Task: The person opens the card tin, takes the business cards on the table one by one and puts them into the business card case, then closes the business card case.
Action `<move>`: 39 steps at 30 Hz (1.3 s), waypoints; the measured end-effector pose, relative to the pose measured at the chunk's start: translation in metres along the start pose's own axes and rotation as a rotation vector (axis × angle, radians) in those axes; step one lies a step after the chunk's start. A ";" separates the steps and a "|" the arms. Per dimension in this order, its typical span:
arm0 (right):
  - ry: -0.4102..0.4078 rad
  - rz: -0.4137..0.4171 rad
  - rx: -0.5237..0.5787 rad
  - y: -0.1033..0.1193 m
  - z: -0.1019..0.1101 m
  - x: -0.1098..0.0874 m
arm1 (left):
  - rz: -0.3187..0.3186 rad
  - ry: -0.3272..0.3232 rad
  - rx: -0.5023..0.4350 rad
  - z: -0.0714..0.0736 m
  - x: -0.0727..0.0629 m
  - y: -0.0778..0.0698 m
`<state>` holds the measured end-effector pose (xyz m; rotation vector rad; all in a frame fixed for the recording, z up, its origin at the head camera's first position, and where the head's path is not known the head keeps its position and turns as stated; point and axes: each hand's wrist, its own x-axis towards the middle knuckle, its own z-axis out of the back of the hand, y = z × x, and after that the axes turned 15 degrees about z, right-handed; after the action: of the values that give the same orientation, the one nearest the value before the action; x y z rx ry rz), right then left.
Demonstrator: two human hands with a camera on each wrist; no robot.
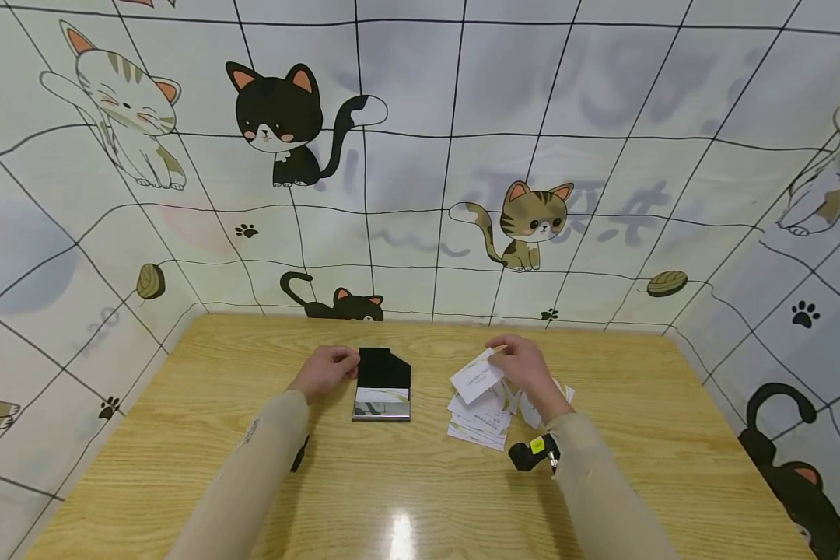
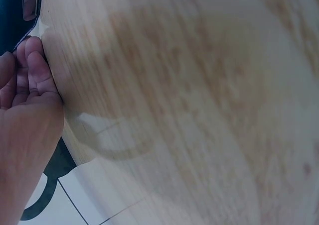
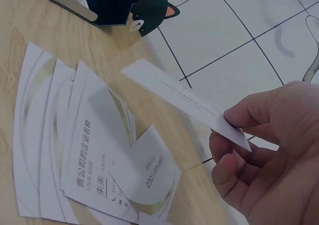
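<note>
A business card case [image 1: 382, 404] lies on the table with its black flap [image 1: 385, 367] raised and white cards inside its silvery body. My left hand [image 1: 327, 369] pinches the flap's left edge; the left wrist view shows curled fingers [image 2: 37, 68] against the dark case at the frame's corner. To the right, my right hand [image 1: 525, 369] holds a white business card [image 3: 184, 98] between thumb and fingers, tilted above the table. Below it, several printed business cards [image 3: 94, 150] lie in a fanned, overlapping pile [image 1: 477, 420].
More white cards [image 1: 532, 411] lie partly hidden under the right forearm. A small black device with a yellow label [image 1: 536, 446] is beside the right sleeve. The wooden table [image 1: 406, 498] ends at a cat-patterned cloth [image 1: 420, 171] behind and at both sides.
</note>
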<state>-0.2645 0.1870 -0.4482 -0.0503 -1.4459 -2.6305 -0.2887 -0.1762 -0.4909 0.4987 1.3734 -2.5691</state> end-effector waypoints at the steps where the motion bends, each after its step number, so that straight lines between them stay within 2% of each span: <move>1: -0.002 0.008 0.013 0.001 -0.001 -0.001 | -0.001 0.000 0.000 0.000 0.000 0.000; 7: 0.005 0.065 0.061 0.004 -0.011 -0.003 | -0.002 -0.001 -0.001 0.000 0.001 0.001; 23: 0.020 0.124 0.114 0.017 -0.044 -0.009 | 0.001 0.004 -0.006 0.000 -0.004 -0.003; 32: -0.018 0.200 0.079 0.026 -0.069 -0.011 | 0.007 -0.004 -0.006 0.000 -0.005 -0.004; 39: -0.022 0.239 0.101 0.032 -0.084 -0.010 | 0.014 -0.010 0.007 0.000 -0.006 -0.005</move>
<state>-0.2468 0.1000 -0.4673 -0.2270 -1.4758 -2.3707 -0.2846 -0.1736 -0.4847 0.4943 1.3531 -2.5631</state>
